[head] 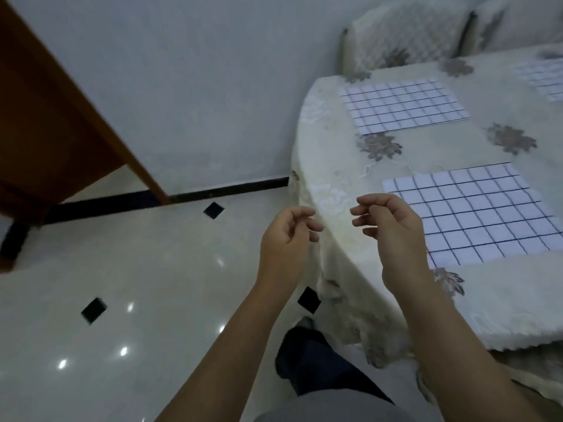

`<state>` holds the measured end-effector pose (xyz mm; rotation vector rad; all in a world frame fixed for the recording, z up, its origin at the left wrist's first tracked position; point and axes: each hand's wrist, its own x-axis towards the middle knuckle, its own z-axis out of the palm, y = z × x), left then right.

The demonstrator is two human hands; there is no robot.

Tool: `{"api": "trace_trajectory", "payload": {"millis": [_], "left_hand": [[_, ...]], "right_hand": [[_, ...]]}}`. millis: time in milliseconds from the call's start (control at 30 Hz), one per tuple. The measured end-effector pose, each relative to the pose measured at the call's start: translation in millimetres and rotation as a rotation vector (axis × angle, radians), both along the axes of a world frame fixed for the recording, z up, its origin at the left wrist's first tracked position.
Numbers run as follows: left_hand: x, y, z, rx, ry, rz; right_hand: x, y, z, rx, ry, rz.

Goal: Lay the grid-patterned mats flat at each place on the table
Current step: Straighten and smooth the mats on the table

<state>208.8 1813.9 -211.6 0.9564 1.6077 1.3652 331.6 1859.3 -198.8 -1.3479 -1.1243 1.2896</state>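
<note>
Three white mats with a dark grid lie flat on the cream floral tablecloth (341,166): a near mat (487,208), a far mat (405,105) and a third mat (545,77) cut off at the right edge. My left hand (286,239) hangs in the air left of the table's end, over the floor, fingers loosely curled and holding nothing. My right hand (393,229) hovers over the near mat's left edge, fingers also loosely curled and empty. The two hands are apart and face each other.
Two covered chair backs (405,35) stand behind the table at the far side. A brown wooden door (45,117) stands at the left. The glossy tiled floor (137,284) spreads to the left. My dark trouser leg (307,354) is beside the hanging tablecloth.
</note>
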Motion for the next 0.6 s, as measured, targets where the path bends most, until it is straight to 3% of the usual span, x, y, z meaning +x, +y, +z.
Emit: {"api": "trace_trajectory", "payload": {"millis": [233, 600], "left_hand": [[5.3, 123.9, 2.2, -0.011, 0.035, -0.308], [29.9, 234.6, -24.1, -0.051, 0.06, -0.728]], "right_hand": [[10.6, 85.7, 7.0, -0.01, 0.028, -0.277], [39.9, 140.6, -16.1, -0.096, -0.04, -0.727]]}}
